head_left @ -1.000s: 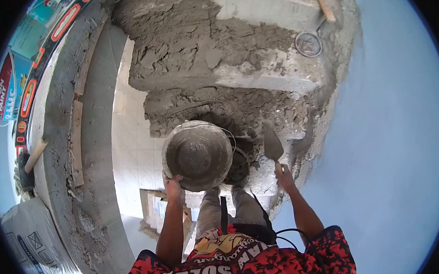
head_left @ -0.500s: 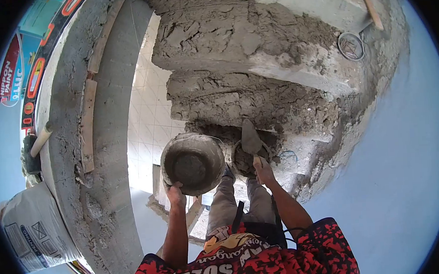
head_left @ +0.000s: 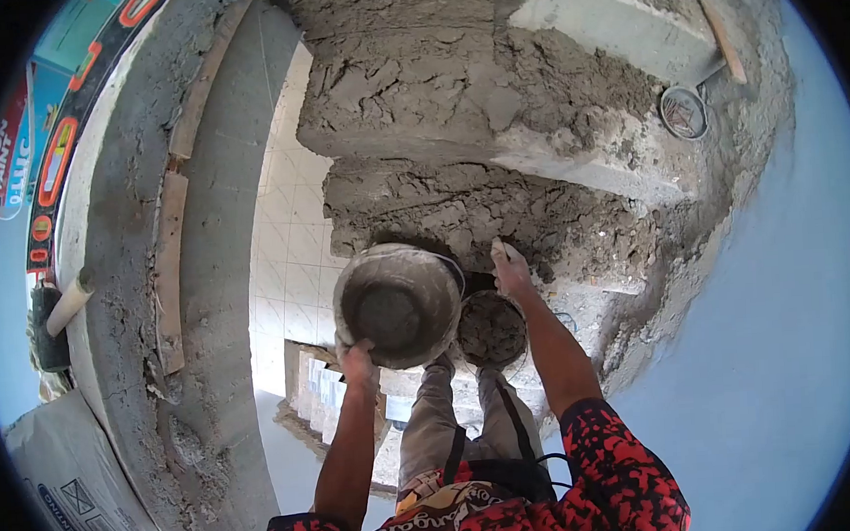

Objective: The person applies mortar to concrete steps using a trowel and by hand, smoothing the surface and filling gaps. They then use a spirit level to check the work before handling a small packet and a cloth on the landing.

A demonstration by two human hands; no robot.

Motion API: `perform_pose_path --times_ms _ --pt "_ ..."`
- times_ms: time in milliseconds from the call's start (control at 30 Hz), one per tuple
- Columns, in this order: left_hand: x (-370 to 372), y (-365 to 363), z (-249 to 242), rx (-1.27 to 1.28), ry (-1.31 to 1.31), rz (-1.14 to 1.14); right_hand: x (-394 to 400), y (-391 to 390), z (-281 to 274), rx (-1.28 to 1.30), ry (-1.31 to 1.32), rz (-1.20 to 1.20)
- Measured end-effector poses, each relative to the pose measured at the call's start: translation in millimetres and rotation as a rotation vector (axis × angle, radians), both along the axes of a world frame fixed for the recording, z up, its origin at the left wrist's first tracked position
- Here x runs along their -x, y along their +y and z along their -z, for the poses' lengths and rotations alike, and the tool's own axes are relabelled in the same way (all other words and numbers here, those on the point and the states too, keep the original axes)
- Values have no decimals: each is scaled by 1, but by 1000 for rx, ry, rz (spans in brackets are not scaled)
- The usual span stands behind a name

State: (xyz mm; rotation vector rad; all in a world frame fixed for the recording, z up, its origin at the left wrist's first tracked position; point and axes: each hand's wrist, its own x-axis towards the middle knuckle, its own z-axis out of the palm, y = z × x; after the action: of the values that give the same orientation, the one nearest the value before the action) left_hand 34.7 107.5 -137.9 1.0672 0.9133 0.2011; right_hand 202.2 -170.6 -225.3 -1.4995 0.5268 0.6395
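My left hand (head_left: pixel 357 362) grips the near-left rim of a grey, mortar-caked bucket (head_left: pixel 398 305). The bucket is tipped so its inside faces me, with a dark round bottom showing. In my right hand (head_left: pixel 513 272) is a trowel, its pale handle end (head_left: pixel 509 251) poking out of the closed fingers; the blade cannot be made out. This hand is just beyond a second, smaller bucket (head_left: pixel 492 329) filled with wet mortar, by my feet. Rough wet mortar (head_left: pixel 421 198) covers the stair step ahead of both hands.
More mortar-covered steps (head_left: pixel 387 85) rise ahead. A small tin (head_left: pixel 683 112) and a wooden strip (head_left: pixel 721 36) are at upper right, near the blue wall (head_left: pixel 756 344). Along the left run a concrete ledge (head_left: pixel 224 372), a spirit level (head_left: pixel 53 165), a paint roller (head_left: pixel 58 318) and a cement bag (head_left: pixel 76 476).
My right hand has moved forward from over the smaller bucket to the step, and the trowel blade has gone from view. The large bucket has shifted slightly right.
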Motion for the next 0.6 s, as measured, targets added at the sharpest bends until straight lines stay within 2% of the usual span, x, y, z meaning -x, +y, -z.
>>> perform_pose_path --times_ms 167,233,267,300,333,367,433,467,533,567,600 --pt "-40 -13 24 26 -15 -36 6 -21 -23 -9 61 -93" --pt "-52 -23 25 59 -49 -73 16 -29 -18 173 -111 -190" --pt "-58 -28 23 87 -76 -58 20 -27 -35 174 -113 -200" --pt "-64 -32 21 115 -103 -42 23 -29 -53 271 -274 -261" --pt "-67 -33 40 118 -170 -53 28 -27 -74 367 -434 -316" --pt "-71 -33 40 120 -169 -51 32 -24 -84 368 -433 -315" --pt "-81 -42 40 233 -114 -15 45 -19 -100 719 -654 -630" --pt "-88 -44 36 147 -100 25 54 -13 -100 733 -648 -613" --pt "-97 -46 27 160 0 19 73 6 -98 955 -503 -927" --pt "-99 -44 29 161 102 -2 78 10 -108 966 -483 -904" --pt "-97 -36 49 143 35 41 83 11 -118 943 -496 -813"
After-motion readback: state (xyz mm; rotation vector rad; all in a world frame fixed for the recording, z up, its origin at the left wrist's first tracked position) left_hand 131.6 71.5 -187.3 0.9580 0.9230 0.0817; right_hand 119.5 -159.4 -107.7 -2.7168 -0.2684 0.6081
